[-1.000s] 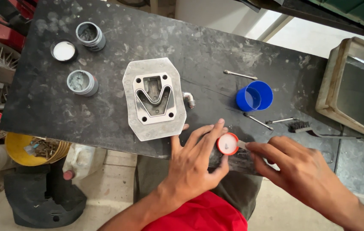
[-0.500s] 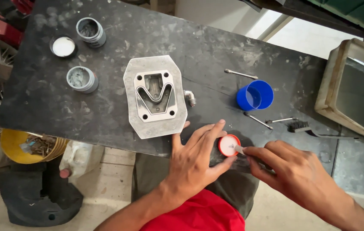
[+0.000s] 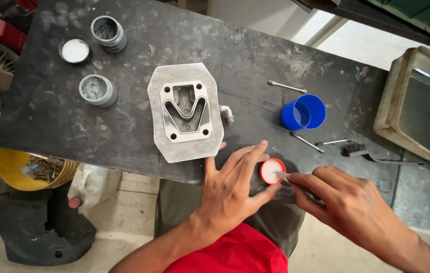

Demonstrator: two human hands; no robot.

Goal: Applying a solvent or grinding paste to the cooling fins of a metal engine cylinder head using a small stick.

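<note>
A small round red lid with white paste inside lies near the front edge of the dark workbench. My left hand lies flat beside it, with thumb and fingers steadying the lid. My right hand pinches a thin metal tool whose tip dips into the white paste. A grey metal plate with a V-shaped cavity and bolt holes rests on the bench just beyond my left hand.
A blue plastic cup and several thin metal rods lie to the right, with a small brush. Grey pots and a white-filled lid sit at the left. A tray stands far right; a yellow tub is below.
My right hand has moved slightly left, bringing the tool tip into the paste in the red lid. My left hand stays on the lid.
</note>
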